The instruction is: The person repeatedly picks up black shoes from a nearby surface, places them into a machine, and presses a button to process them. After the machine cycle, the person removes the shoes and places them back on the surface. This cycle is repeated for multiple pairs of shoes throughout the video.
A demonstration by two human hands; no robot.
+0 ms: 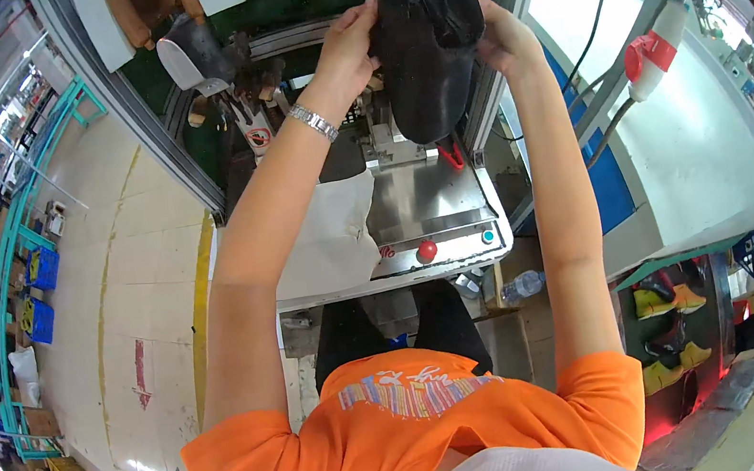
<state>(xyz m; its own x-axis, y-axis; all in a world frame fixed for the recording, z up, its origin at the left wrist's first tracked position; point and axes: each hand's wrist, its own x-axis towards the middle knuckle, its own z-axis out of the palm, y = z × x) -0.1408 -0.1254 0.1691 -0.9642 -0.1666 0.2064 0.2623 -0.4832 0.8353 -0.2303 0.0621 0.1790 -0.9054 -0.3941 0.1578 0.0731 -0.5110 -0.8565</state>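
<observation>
Both hands hold one black shoe upper raised at the far side of the scene, above the metal machine bed. The left hand is closed on the shoe's left edge, fingers curled over it and thumb beneath. The right hand is closed against the shoe's right side; its fingertips are hidden behind the shoe, so how deep the grip goes cannot be told.

Progress, as judged: the shoe is in the air and not seated on any fixture, so the handling appears to be mid-course. No sole is visible on it. Whether any machine work has been done on it cannot be told.

Materials: the upper is matt black, soft-looking, rounded at the near toe end, with a darker opening at the far end. The machine bed is flat brushed steel carrying a red round button and a small teal button. A pale sheet lies on its left part. A silver bracelet sits on the left wrist. A clear plastic bottle lies low to the right.
</observation>
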